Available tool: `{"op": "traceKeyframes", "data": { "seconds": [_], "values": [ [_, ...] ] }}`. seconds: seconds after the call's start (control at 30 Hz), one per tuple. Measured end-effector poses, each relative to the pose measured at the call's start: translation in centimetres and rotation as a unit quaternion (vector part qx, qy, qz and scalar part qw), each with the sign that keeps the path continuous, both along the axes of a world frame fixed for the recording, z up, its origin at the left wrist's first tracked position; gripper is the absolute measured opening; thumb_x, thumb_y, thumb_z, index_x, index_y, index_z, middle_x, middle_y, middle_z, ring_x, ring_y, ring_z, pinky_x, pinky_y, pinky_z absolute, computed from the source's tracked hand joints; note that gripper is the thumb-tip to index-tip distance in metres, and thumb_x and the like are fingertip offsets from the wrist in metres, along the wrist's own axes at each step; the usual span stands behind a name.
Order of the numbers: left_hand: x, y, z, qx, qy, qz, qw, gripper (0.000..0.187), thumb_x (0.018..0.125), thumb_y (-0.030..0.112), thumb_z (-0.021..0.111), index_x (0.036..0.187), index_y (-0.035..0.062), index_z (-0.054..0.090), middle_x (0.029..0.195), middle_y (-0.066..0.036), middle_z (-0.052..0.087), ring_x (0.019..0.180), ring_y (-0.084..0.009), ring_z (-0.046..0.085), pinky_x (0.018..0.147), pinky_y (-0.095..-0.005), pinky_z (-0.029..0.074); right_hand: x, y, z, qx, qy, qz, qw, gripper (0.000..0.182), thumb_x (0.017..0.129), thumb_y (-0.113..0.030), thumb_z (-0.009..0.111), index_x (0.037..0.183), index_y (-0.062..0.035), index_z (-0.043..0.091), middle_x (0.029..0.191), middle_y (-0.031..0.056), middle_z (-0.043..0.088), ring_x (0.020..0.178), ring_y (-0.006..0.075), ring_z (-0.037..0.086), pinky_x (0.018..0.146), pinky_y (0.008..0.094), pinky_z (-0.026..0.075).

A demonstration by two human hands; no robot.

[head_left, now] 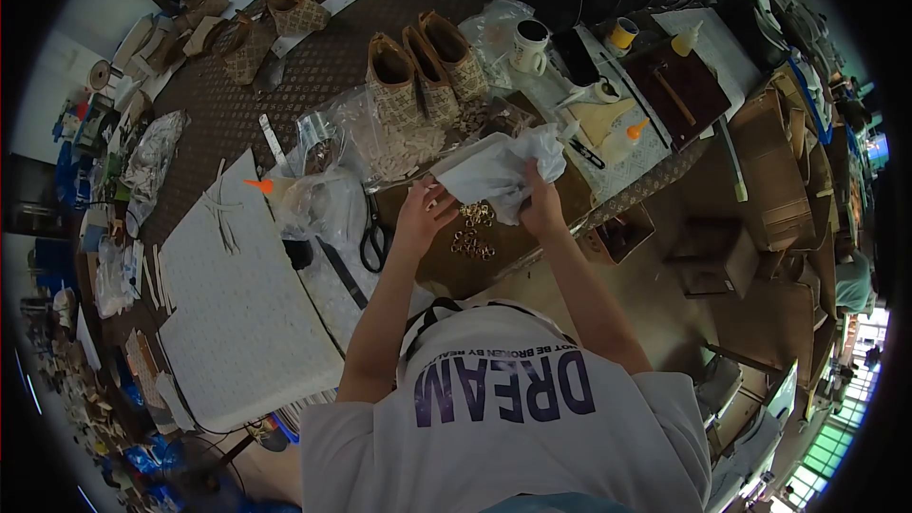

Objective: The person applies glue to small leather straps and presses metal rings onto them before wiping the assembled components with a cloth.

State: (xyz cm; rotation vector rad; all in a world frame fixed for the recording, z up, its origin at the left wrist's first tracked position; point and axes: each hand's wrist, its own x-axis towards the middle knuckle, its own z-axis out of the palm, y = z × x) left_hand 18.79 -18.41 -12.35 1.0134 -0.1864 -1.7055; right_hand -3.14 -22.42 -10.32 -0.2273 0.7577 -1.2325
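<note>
My right hand [541,206] is closed on one end of a crumpled white sheet, thin like tissue paper or plastic [489,169], held up over the brown work board [432,261]. At the sheet's left end is my left hand [423,214], its fingers parted and slightly bent, fingertips right by the edge. Below the sheet, between my forearms, lies a small pile of gold-coloured metal rings [472,245]. Black-handled scissors [374,239] rest left of my left wrist. Just beyond the sheet, patterned beige shoe uppers [435,71] stand behind a clear bag of small light pieces [408,150].
A white mug [529,47], a dark phone [575,57] and a glue bottle with orange tip [622,144] stand at the right. Leftward are a white padded board [242,309] and a metal ruler [273,140]. Cardboard boxes [769,171] fill the right side.
</note>
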Motion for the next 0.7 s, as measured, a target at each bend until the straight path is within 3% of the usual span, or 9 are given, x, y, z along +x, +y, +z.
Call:
{"op": "traceKeyframes", "data": {
  "seconds": [0.03, 0.13, 0.33, 0.43, 0.7],
  "values": [
    [-0.1, 0.1, 1.3, 0.018, 0.031, -0.014, 0.999, 0.045, 0.091, 0.042, 0.053, 0.12, 0.009, 0.044, 0.114, -0.006, 0.051, 0.103, -0.0236, 0.053, 0.092, -0.0448, 0.045, -0.1, 0.1, 0.0, -0.01, 0.011, 0.007, 1.0, 0.043, 0.092, -0.03, 0.054, 0.127, -0.0087, 0.041, 0.121, 0.0059, 0.05, 0.112, 0.0248, 0.048, 0.092, 0.0419, 0.04],
    [-1.0, -0.2, 2.6, -0.034, 0.085, -0.092, 0.992, 0.057, 0.089, 0.051, 0.049, 0.127, 0.011, 0.037, 0.12, -0.005, 0.049, 0.109, -0.0238, 0.051, 0.09, -0.0439, 0.045, 0.5, 0.7, 0.7, -0.033, 0.038, 0.027, 0.998, 0.043, 0.091, -0.029, 0.056, 0.127, -0.0089, 0.041, 0.121, 0.006, 0.05, 0.111, 0.0251, 0.049, 0.093, 0.0419, 0.041],
    [-2.5, -0.6, 0.3, -0.123, -0.073, -0.032, 0.989, 0.038, 0.088, 0.015, 0.06, 0.123, 0.0117, 0.045, 0.118, -0.004, 0.054, 0.107, -0.0168, 0.054, 0.089, -0.0337, 0.047, 0.9, 1.6, 0.4, -0.034, 0.045, 0.049, 0.997, 0.041, 0.091, -0.024, 0.057, 0.126, -0.0094, 0.043, 0.119, 0.006, 0.052, 0.109, 0.0254, 0.051, 0.092, 0.0418, 0.042],
    [-2.6, -0.4, 0.2, -0.115, -0.052, -0.001, 0.992, 0.043, 0.085, 0.001, 0.06, 0.124, 0.0116, 0.046, 0.115, -0.004, 0.056, 0.104, -0.0158, 0.056, 0.088, -0.0311, 0.047, 0.8, 1.8, -0.1, -0.04, 0.053, 0.052, 0.996, 0.039, 0.091, -0.022, 0.057, 0.126, -0.0092, 0.044, 0.119, 0.0059, 0.052, 0.109, 0.025, 0.051, 0.091, 0.0418, 0.043],
    [-2.1, 0.0, 0.1, -0.157, -0.076, -0.029, 0.984, 0.051, 0.089, 0.008, 0.057, 0.136, 0.0127, 0.037, 0.121, -0.004, 0.053, 0.104, -0.0163, 0.056, 0.087, -0.0316, 0.047, 1.1, 1.8, -0.6, -0.021, 0.024, 0.057, 0.998, 0.037, 0.09, -0.017, 0.057, 0.124, -0.0102, 0.046, 0.118, 0.0053, 0.053, 0.108, 0.0239, 0.053, 0.088, 0.0406, 0.045]
  ]
}}
